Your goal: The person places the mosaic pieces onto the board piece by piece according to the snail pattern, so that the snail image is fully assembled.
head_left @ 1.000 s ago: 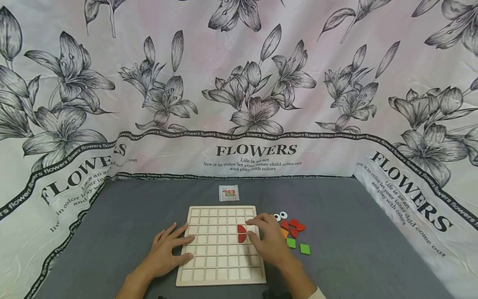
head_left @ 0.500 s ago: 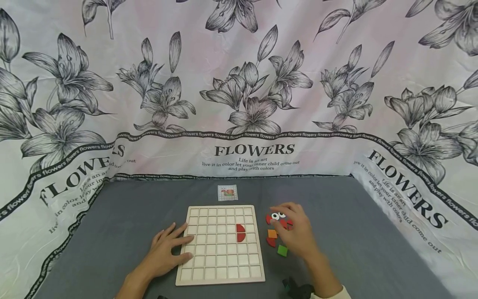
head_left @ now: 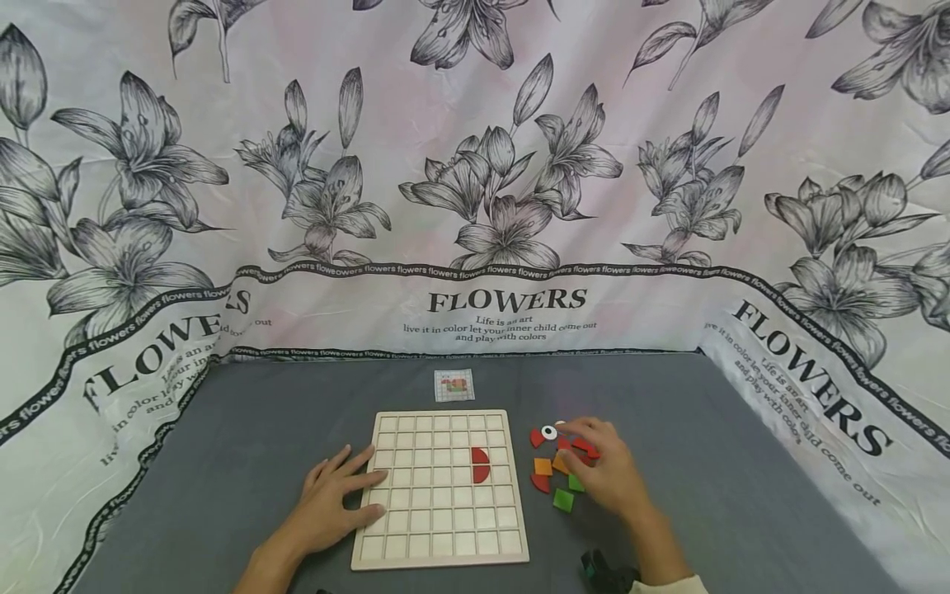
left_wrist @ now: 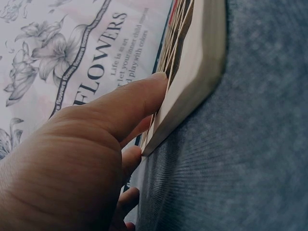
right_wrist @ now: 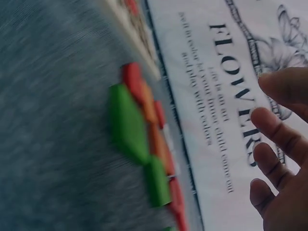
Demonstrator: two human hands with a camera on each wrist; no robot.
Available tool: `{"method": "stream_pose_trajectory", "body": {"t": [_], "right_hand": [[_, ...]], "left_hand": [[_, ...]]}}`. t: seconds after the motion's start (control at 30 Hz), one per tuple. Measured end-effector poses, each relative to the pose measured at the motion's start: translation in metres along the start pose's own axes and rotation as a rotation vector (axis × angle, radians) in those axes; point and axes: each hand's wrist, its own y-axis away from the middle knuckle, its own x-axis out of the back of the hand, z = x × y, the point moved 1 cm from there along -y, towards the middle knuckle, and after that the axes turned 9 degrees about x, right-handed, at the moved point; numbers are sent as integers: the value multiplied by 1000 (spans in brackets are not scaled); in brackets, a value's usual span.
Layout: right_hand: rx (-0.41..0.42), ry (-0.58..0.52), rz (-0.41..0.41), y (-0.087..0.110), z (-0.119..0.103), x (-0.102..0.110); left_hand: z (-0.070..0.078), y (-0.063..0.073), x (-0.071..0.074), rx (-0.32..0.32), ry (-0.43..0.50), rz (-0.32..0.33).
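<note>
A pale wooden grid board [head_left: 442,521] lies in front of me in the head view. Two red quarter-circle pieces [head_left: 481,473] form a half disc in its right-hand part. My left hand [head_left: 326,507] rests at the board's left edge with fingers spread, and the left wrist view has the thumb [left_wrist: 139,98] at the rim. Over the loose pieces right of the board is my right hand [head_left: 612,474], fingers apart with nothing between them. Around it lie an orange square [head_left: 543,467], a green square [head_left: 563,500], red pieces [head_left: 540,483] and a white eye disc [head_left: 549,432].
A small printed card [head_left: 453,385] with a coloured picture on a grid lies beyond the board. Grey cloth [head_left: 742,495] covers the table. Behind it hangs a flower-printed curtain [head_left: 512,313]. A black object [head_left: 604,573] is under my right wrist.
My right hand has left the red pieces on the board and moved right, over the loose pieces, drawing slightly further right in the last half second. The left hand stays put.
</note>
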Motion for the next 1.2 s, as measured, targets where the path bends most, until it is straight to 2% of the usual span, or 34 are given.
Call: {"method": "stream_pose_trajectory", "body": {"t": [0.23, 0.4, 1.0, 1.1, 1.2], "right_hand": [[34, 6, -17, 7, 14, -13], [52, 25, -69, 11, 18, -21], [-40, 99, -242, 10, 13, -33], [-33, 93, -239, 9, 13, -35], [-4, 70, -193, 10, 14, -35]], "left_hand": [[0, -1, 0, 11, -1, -10], [0, -1, -1, 1, -5, -6], [-1, 0, -1, -5, -2, 18], [-2, 0, -1, -7, 0, 17], [-3, 0, -2, -9, 2, 13]]}}
